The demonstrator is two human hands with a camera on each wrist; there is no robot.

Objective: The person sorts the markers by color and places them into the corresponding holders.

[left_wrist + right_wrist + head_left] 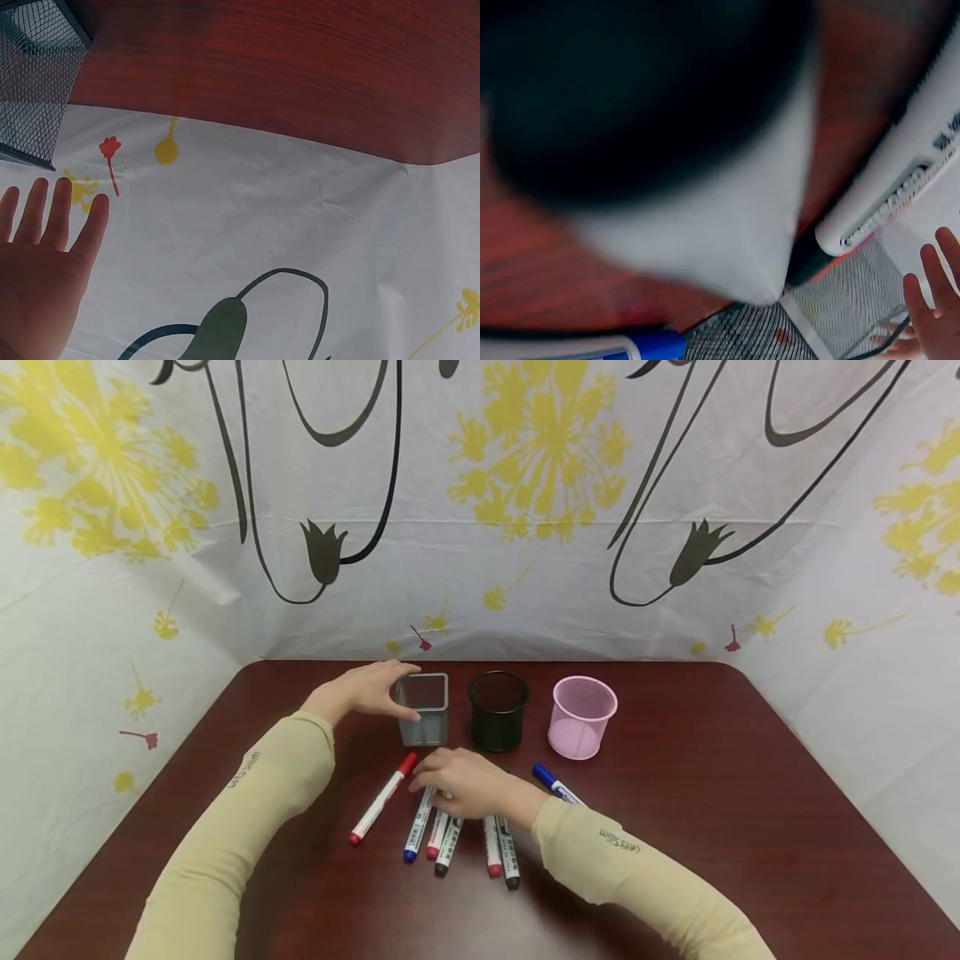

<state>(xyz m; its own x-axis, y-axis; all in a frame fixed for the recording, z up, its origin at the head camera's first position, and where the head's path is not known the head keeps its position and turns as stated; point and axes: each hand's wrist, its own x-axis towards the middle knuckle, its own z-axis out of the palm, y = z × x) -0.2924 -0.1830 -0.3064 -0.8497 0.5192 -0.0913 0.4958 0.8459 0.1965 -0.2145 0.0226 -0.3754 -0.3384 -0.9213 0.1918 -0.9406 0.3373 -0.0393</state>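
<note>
My left hand (371, 687) is at the left side of a grey square mesh pen holder (423, 727), thumb in front of it and fingers behind. Its fingers look straight in the left wrist view. Low over a group of whiteboard markers hovers my right hand (468, 783), nothing seen in its fingers. Under and below it lie a blue-ended marker (417, 831), a red-ended marker (437, 837), a black-ended marker (450, 846) and, to their right, another red-ended marker (492, 847) and black-ended marker (508, 856). The palm covers their far ends.
A round black mesh holder (498, 727) and a round pink mesh holder (577, 731) stand right of the grey one. Apart from the group lie a red-capped marker (381, 802) at left and a blue-capped marker (557, 783) at right. A patterned cloth (480, 610) hangs behind the table.
</note>
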